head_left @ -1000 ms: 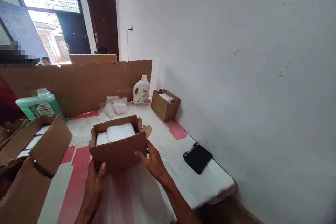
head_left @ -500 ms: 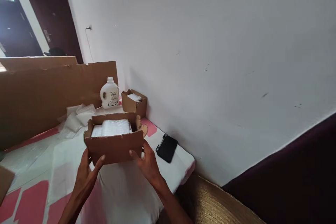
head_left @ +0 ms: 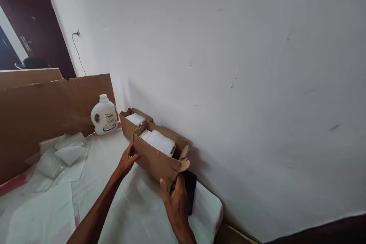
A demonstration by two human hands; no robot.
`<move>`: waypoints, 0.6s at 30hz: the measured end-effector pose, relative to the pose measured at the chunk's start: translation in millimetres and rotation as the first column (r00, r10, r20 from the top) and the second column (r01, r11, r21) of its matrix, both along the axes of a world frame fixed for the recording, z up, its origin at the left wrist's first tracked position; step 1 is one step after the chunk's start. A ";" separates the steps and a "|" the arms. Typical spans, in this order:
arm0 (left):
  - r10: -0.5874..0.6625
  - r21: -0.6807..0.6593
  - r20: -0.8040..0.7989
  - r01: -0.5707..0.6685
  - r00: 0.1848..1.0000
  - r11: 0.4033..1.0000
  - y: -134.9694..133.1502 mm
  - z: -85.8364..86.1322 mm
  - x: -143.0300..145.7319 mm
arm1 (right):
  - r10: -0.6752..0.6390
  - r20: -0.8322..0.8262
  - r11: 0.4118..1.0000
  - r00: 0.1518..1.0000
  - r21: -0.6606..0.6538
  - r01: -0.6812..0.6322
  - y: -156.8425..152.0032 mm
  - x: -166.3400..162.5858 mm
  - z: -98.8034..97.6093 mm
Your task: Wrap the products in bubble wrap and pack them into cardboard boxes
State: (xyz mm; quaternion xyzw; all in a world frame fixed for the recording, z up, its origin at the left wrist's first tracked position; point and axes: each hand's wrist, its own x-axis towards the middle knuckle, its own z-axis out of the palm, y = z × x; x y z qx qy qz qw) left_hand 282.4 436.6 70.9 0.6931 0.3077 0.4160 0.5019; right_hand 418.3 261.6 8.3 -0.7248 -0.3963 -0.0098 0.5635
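An open cardboard box (head_left: 151, 162) is held between my two hands, close to the wall. White bubble-wrapped packs (head_left: 160, 143) fill much of it, with a gap at its right end. My left hand (head_left: 127, 162) grips the box's left end, thumb on the front side. At the lower right corner my right hand (head_left: 175, 194) holds it, fingers around the end and thumb toward the front. Right behind stands a second cardboard box (head_left: 127, 127), also with white wrapped packs inside. A black flat object (head_left: 190, 192) lies partly hidden behind my right hand and the box.
A white jug-shaped bottle (head_left: 104, 118) stands left of the boxes. Clear plastic bubble pouches (head_left: 63, 156) lie heaped on the covered surface (head_left: 137, 213). A tall cardboard panel (head_left: 57, 110) rises behind them, and the white wall (head_left: 228, 103) bounds the right side.
Both hands have carried the box rightward to the wall, turning it lengthwise in line with the second box. The view has swung to the right. The black object is now partly covered.
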 end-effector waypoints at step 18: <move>0.168 -0.092 -0.244 -0.196 0.955 0.976 14.8 -60.0 42.8 | 0.057 -0.018 0.997 0.998 -0.044 -0.058 25.0 36.4 -14.0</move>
